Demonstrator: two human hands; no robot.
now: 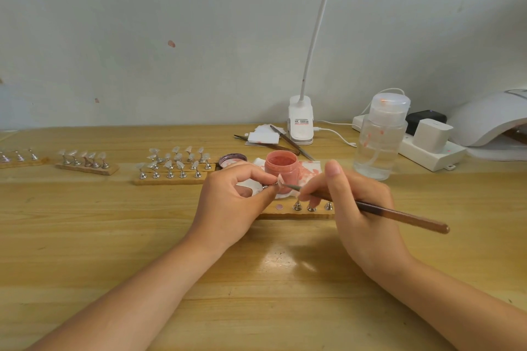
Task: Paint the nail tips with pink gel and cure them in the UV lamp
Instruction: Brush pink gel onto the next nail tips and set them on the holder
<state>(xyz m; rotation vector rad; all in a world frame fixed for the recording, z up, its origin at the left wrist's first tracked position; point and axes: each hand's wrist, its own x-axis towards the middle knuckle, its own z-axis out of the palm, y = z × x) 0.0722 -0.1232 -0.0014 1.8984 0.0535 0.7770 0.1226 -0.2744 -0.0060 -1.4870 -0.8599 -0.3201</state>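
The left hand (233,202) pinches a small metal stand bearing a pale nail tip (280,179), held just in front of the open pink gel jar (281,167). The right hand (359,208) grips a brown brush (399,215), its point touching the tip. Beneath lies a worn wooden table (114,236); behind, a pale wall. The white lamp (490,120) sits far right. The clip light's label is unreadable.

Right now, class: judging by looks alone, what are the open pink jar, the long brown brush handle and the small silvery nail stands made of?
Open pink jar: apparently matte, slightly translucent plastic. Long brown brush handle: probably varnished wood, glossy with darker streaks. Small silvery nail stands: likely polished metal, with bright glints.
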